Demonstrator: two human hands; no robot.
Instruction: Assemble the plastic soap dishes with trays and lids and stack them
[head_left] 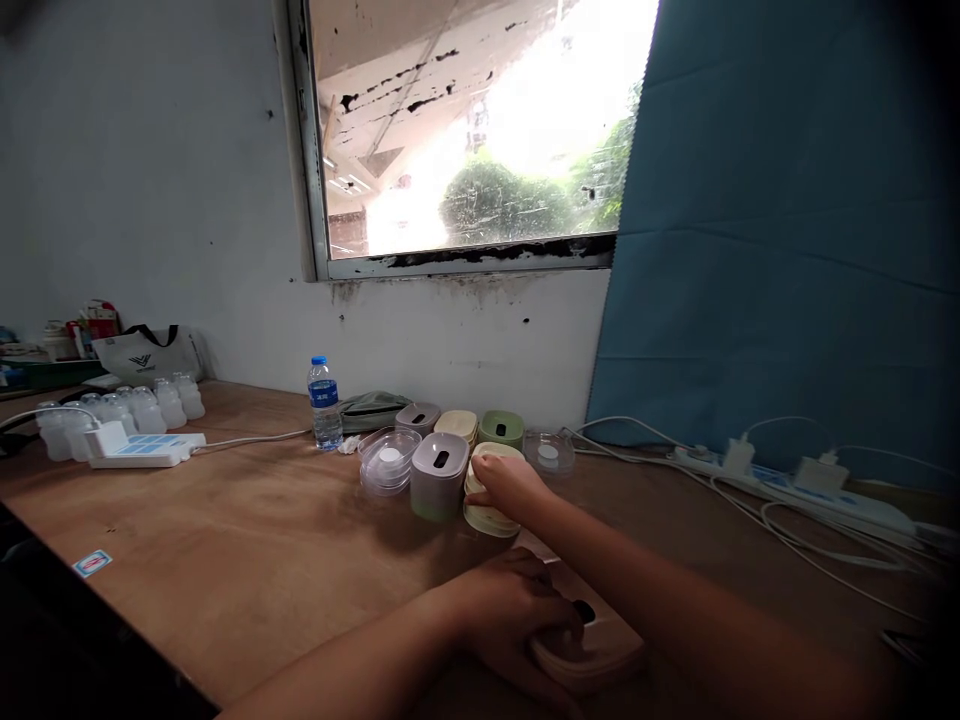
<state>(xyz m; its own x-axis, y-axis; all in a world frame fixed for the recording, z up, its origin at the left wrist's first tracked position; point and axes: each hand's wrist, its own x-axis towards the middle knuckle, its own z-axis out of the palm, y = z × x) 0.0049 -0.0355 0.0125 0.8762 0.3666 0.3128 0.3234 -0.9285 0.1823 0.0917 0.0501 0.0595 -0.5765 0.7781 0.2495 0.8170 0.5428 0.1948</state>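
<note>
My left hand (517, 605) rests with curled fingers on the near side of a pink lidded container (596, 640), which has a dark oval on its top. Beyond it, my right hand (504, 478) closes around a cream container (491, 522), apparently made up of stacked pieces; the hand covers much of it. Directly left of that stands a container with a pale lilac top and greenish lower part (437, 490). Behind are a green container (501, 428), another cream one (456, 425) and a greyish-lilac one (418, 417).
Clear round plastic lids (388, 462) are stacked left of the containers, and another clear piece (548, 452) lies right. A water bottle (325, 405) stands behind. Several translucent bottles (146, 408) and a white power strip (154, 450) are leftward. Cables and another power strip (802, 490) lie right.
</note>
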